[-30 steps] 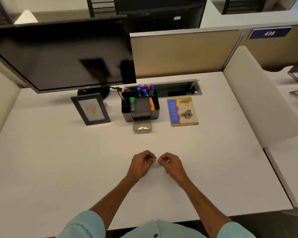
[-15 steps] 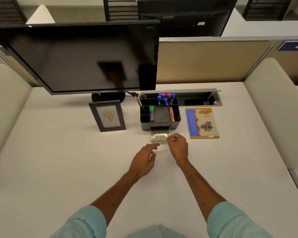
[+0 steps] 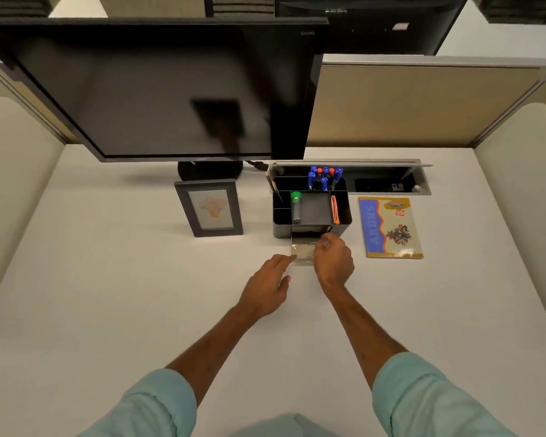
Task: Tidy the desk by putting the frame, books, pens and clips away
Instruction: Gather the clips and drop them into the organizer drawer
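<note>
A black desk organizer (image 3: 311,212) holds blue and red pens (image 3: 323,176), a pencil (image 3: 273,187) and a green-capped tube (image 3: 296,206). Its small clear drawer (image 3: 301,252) is pulled out toward me. My right hand (image 3: 333,261) hovers over the drawer's right side with fingers curled, pinching what looks like a small clip, mostly hidden. My left hand (image 3: 267,285) lies flat, fingertips touching the drawer's front left corner. A dark picture frame (image 3: 209,208) stands left of the organizer. A blue and yellow book (image 3: 390,227) lies flat to its right.
A large black monitor (image 3: 158,86) on a round stand fills the back left. An open cable tray (image 3: 388,182) is sunk into the white desk (image 3: 108,294) behind the book. Beige partition walls enclose the back and both sides.
Both hands moved from the middle of the desk forward to the drawer. The left hand opened out flat, and the right hand now reaches further over the drawer.
</note>
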The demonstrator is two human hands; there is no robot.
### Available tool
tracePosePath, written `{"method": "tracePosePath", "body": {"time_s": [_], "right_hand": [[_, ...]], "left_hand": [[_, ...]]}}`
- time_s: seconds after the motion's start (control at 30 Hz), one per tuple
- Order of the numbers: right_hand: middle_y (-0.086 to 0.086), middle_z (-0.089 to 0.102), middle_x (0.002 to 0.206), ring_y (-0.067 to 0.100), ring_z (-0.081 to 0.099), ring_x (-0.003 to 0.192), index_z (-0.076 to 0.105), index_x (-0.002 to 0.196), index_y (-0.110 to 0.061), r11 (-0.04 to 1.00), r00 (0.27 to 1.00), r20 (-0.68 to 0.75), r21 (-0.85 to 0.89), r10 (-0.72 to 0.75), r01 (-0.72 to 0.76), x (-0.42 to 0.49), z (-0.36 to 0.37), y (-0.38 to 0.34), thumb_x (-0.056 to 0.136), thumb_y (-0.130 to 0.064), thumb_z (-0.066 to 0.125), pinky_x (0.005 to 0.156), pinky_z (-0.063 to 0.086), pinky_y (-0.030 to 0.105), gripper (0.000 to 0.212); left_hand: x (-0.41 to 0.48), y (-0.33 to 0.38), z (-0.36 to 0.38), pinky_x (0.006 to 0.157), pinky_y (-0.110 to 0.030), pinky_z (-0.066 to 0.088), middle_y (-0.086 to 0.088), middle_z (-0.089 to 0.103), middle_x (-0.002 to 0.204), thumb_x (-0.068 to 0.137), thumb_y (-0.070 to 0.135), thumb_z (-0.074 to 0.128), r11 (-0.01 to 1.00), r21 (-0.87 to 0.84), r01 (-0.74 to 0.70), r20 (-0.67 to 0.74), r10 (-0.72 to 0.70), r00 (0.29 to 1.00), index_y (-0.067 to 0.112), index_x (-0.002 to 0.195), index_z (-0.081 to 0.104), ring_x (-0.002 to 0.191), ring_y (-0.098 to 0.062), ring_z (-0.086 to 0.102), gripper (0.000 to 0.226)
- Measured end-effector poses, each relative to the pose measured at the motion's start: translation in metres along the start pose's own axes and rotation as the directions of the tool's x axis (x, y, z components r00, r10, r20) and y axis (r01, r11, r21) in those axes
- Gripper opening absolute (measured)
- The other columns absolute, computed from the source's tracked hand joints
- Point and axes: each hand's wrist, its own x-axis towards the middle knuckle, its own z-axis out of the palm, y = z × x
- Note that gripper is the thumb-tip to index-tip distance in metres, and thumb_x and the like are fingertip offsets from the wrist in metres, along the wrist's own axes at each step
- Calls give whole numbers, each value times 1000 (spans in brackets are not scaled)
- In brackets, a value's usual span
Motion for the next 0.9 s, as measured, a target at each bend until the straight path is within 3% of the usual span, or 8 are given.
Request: {"method": "tracePosePath", "body": {"time_s": [0.1,0.23,0.37,0.43,0.5,0.57,0.67,0.9], "right_hand": [[7,75,123,28,72,110,69,134,-17,1000,999,-12,4,-31,31,-3,-2,3,106,-27,60,92,61,41,31],[4,77,114,25,72,101,73,124,-20,991,997,-66,125,-41,49,-12,-4,7,105,-24,61,83,60,37,23],[0,72,99,26,70,92,66,109,-22,928,987,-103,365,122,-77,-32,-3,18,102,-18,60,74,52,32,9],[4,70,101,32,70,95,60,110,-17,827,956,-42,514,289,-227,-42,2,23,99,-11,63,80,57,38,13],[12,71,105,35,72,96,58,116,-13,672,899,108,628,424,-392,-51,7,27,98,-6,62,85,61,46,20],[17,72,108,35,75,96,60,121,-9,507,839,254,700,481,-503,-58,10,25,98,-3,59,83,64,40,24],[20,74,112,34,76,101,67,122,-1,325,784,384,754,487,-571,-61,12,21,98,-2,58,96,62,41,25],[16,77,113,28,76,107,72,118,2,192,732,497,751,465,-632,-49,6,10,98,-8,67,105,58,40,24]], "left_hand": [[-1,2,1,112,-31,45,5,41,161,109,27,50,1000,14,9,0,-9,1000,30,159,36,139,-16,50,52],[-3,4,1,113,-31,45,5,38,164,110,29,49,999,37,13,16,-14,1000,31,161,32,141,-17,48,54],[-6,7,-3,109,-29,47,5,45,159,109,28,50,996,87,-1,-83,8,996,30,158,38,138,-17,50,51],[-7,11,-8,113,-31,46,3,47,158,108,25,51,994,111,-2,-199,24,980,27,157,42,139,-19,50,50],[-3,16,-14,123,-38,39,2,40,164,107,24,52,991,132,-30,-259,64,964,26,160,37,149,-20,41,55],[4,20,-21,130,-40,23,2,22,173,106,24,52,977,201,-71,-267,124,956,23,165,24,159,-20,23,66],[14,23,-29,133,-39,4,2,-9,176,108,26,46,935,339,-100,-211,180,961,22,168,-1,163,-17,-7,77],[26,24,-30,132,-46,8,-5,-23,173,109,27,37,894,445,-43,-106,100,989,15,165,-15,161,-23,-17,77]]}}
